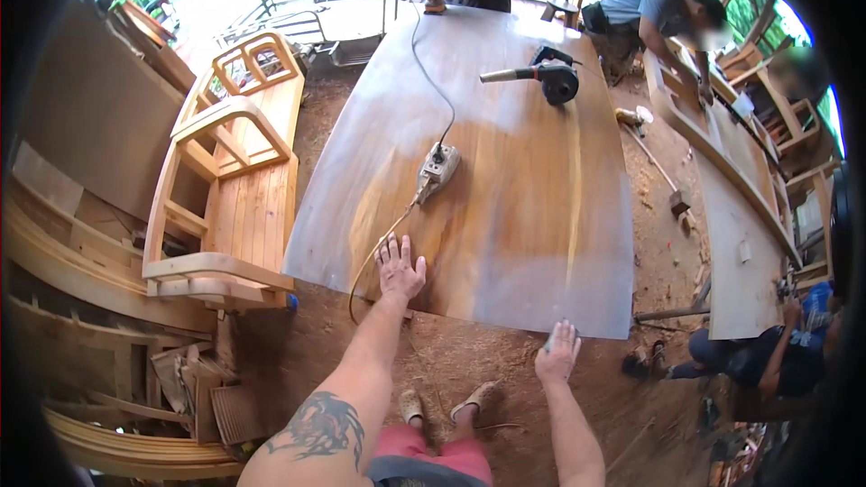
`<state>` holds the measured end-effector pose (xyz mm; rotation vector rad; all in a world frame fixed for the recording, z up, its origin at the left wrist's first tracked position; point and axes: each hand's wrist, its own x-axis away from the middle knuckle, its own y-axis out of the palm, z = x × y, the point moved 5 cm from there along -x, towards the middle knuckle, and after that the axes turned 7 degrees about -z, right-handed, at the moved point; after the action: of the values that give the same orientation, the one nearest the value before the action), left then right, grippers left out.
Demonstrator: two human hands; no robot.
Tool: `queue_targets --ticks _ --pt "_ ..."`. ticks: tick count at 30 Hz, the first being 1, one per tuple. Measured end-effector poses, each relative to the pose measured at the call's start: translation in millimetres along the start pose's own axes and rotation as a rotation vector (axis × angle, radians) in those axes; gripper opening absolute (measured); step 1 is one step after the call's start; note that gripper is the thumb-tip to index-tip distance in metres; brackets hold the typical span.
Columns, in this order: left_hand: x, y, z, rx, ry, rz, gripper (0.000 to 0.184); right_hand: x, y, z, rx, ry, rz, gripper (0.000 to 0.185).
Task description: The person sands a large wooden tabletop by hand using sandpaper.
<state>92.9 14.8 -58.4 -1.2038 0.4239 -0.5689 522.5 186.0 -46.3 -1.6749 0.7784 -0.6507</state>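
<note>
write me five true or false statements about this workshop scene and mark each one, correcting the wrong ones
1. The left hand is spread on the large wooden panel. True.
2. The blower lies on the ground. False: it lies on top of the panel.
3. The power strip is nearer to the left hand than the blower is. True.
4. The right hand is on the power strip. False: it is at the panel's near edge, well away from the strip.
5. A wooden bench stands to the left of the panel. True.
</note>
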Motion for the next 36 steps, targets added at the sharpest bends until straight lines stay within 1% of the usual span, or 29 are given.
queue_targets --ticks 2,4,5,6,8,9,12,13,14,15,16,17,18,20,21,22,23,24,25,26,27,28,29,30,31,32,33,34,36 --pt "15 -14 -5 0.013 0.038 -0.067 0.074 19 -8 34 -0.04 0.15 0.07 0.069" --pt "33 -37 -7 0.022 0.084 -0.181 0.071 52 -30 45 -0.418 0.34 0.021 0.058" --pt "57 -42 -13 0.096 0.173 -0.072 0.057 72 -29 52 -0.396 0.453 -0.065 0.05" --pt "84 -43 -22 0.166 0.248 -0.038 0.048 97 -26 61 -0.377 0.569 -0.146 0.042" --pt "151 -59 -33 0.208 0.394 0.102 0.029 150 -11 78 -0.401 0.613 -0.321 0.033" --pt "192 -84 -34 0.283 0.42 0.031 0.028 180 2 91 -0.338 0.643 -0.368 0.031" --pt "332 -26 -121 0.186 0.133 -0.407 0.037 270 12 106 -0.139 0.772 -0.588 0.03" --pt "384 5 -163 0.14 -0.013 -0.571 0.046 301 50 135 0.026 0.667 -0.735 0.032" --pt "425 -6 -179 0.087 -0.24 -1.095 0.066 333 89 165 0.189 0.541 -0.862 0.034" --pt "483 41 -237 -0.062 -0.358 -1.279 0.068 361 127 195 0.163 0.584 -0.888 0.036" --pt "523 30 -248 -0.163 -0.224 -1.509 0.067 386 154 215 0.139 0.628 -0.913 0.037" --pt "562 24 -273 -0.091 -0.268 -1.313 0.073 403 153 211 0.117 0.673 -0.937 0.038" --pt "587 8 -281 -0.022 -0.35 -1.3 0.073 403 152 213 0.24 0.481 -1.06 0.037" --pt "609 3 -289 0.15 -0.535 -1.269 0.072 380 77 149 0.555 0.002 -1.195 0.036" --pt "612 5 -283 0.257 -0.607 -1.238 0.072 372 90 156 0.574 0.014 -1.069 0.04" --pt "610 6 -271 0.41 -0.662 -1.193 0.072 358 116 174 0.494 0.072 -1.04 0.043" --pt "604 12 -255 0.614 -0.73 -1.13 0.072 342 98 162 0.449 0.119 -0.761 0.032" --pt "591 15 -233 0.852 -0.79 -1.069 0.073 317 114 175 -0.057 0.527 -0.461 0.036" --pt "578 13 -211 1.1 -0.85 -1.011 0.073 287 76 136 -0.486 0.809 -0.453 0.041" --pt "562 10 -191 1.325 -0.895 -0.965 0.073 255 108 144 -0.383 0.784 -0.34 0.04" --pt "543 6 -174 1.531 -0.928 -0.937 0.074 229 105 117 -0.652 0.847 -0.179 0.039" --pt "516 0 -164 1.627 -0.897 -0.917 0.075 196 68 71 -0.746 0.651 -0.27 0.049" --pt "482 -11 -160 1.71 -0.863 -0.902 0.076 172 63 41 -1.014 0.6 -0.206 0.045" --pt "450 -18 -163 1.718 -0.786 -0.878 0.061 158 -4 -29 -1.409 0.532 -0.231 0.04" --pt "418 -26 -165 1.725 -0.71 -0.851 0.053 143 -34 -71 -1.565 0.451 -0.23 0.038" --pt "386 -57 -152 1.443 -0.827 -0.64 0.043 132 -54 -103 -1.745 0.424 -0.272 0.038" --pt "354 -56 -150 1.37 -0.692 -0.334 0.027 124 -69 -126 -1.819 0.378 -0.368 0.038" --pt "329 -51 -156 1.446 -0.488 -0.364 0.029 121 -94 -154 -1.873 0.38 -0.395 0.038" --pt "303 -116 -106 1.304 -0.395 -0.428 0.033 123 -127 -187 -1.959 0.382 -0.452 0.037"
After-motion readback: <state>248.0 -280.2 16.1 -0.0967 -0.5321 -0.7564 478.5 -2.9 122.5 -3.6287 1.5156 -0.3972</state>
